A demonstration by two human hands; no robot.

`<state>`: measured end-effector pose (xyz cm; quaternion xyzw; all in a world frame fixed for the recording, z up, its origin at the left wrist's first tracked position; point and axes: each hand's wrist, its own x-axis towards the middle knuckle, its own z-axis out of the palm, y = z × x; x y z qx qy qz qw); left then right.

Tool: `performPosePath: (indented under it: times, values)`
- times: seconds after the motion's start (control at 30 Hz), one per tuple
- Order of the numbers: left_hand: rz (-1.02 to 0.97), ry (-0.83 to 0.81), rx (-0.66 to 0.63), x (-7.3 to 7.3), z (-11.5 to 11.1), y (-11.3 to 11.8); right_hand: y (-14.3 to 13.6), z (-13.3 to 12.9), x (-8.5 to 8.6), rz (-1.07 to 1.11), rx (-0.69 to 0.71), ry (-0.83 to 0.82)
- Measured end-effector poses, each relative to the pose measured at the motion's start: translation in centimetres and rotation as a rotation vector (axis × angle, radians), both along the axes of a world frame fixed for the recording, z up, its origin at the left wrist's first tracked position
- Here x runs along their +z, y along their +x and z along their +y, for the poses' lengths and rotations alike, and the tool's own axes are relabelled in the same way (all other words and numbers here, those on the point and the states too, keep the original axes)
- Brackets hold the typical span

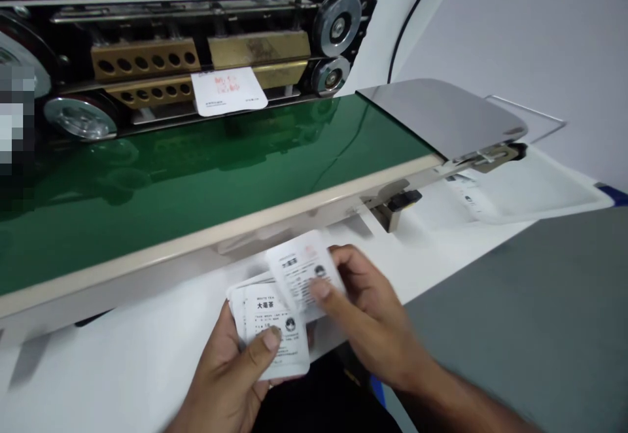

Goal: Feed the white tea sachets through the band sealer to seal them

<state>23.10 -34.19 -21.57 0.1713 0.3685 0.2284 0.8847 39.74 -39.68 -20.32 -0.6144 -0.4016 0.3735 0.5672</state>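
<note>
My left hand (235, 361) is closed around a small stack of white tea sachets (282, 354), its thumb pressed on the printed top face, which reads "WHITE TEA". Between the thumb and fingers of my right hand (373, 309) is a single white tea sachet (301, 266), tilted and partly overlapping the stack's upper right corner. Both hands are in front of the machine's near edge. Another white sachet (229, 93) with red print sits in the sealing machine, its upper edge at the band between the brass blocks (260, 50).
A green conveyor belt (196, 184) runs along the machine, with a grey metal plate (441, 112) at its right end. Metal pulleys (337, 24) flank the brass blocks. A clear bin (530, 184) with printed sachets stands below the plate. A black bracket knob (405, 199) juts from the front.
</note>
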Motion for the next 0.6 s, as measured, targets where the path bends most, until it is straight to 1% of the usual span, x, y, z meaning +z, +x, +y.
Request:
performPosePath:
  times: [0.03, 0.07, 0.1, 0.13, 0.17, 0.23, 0.27, 0.3, 0.37, 0.4, 0.47, 0.53, 0.6]
  values:
    - [0.022, -0.002, 0.009, 0.1, 0.0, 0.1, 0.1, -0.2, 0.2, -0.067, -0.072, 0.087]
    - [0.037, -0.004, 0.026, 0.1, 0.0, 0.2, 0.3, -0.4, 0.4, -0.188, -0.114, 0.179]
    - [0.035, -0.005, 0.051, 0.1, 0.0, 0.4, 0.4, -0.6, 0.6, -0.339, -0.109, 0.251]
    - [0.016, -0.008, 0.075, 0.1, -0.1, 0.6, 0.4, -0.8, 0.8, -0.489, -0.053, 0.29]
    - [-0.012, -0.012, 0.097, 0.0, -0.1, 0.8, 0.5, -0.8, 0.9, -0.616, 0.038, 0.286]
    - [-0.075, -0.024, 0.113, -0.2, -0.2, 1.1, 0.5, -0.7, 1.0, -0.761, 0.242, 0.183]
    - [-0.099, -0.031, 0.112, -0.4, -0.1, 1.2, 0.6, -0.6, 0.9, -0.78, 0.304, 0.122]
    - [-0.115, -0.031, 0.111, -0.6, -0.1, 1.3, 0.7, -0.3, 0.8, -0.78, 0.33, 0.069]
    - [-0.123, -0.014, 0.097, -1.0, 0.2, 1.3, 1.0, 0.2, 0.4, -0.745, 0.335, -0.016]
    - [-0.112, 0.0, 0.078, -1.2, 0.3, 1.3, 1.2, 0.4, 0.3, -0.719, 0.315, -0.06]
    - [-0.076, 0.031, 0.031, -1.5, 0.6, 1.3, 1.7, 0.8, 0.2, -0.645, 0.214, -0.167]
    - [-0.08, 0.08, -0.01, -1.9, 0.7, 1.3, 2.1, 1.0, 0.4, -0.492, 0.101, -0.264]
    - [-0.096, 0.144, -0.037, -2.2, 0.8, 1.3, 2.2, 0.9, 0.8, -0.233, 0.052, -0.334]
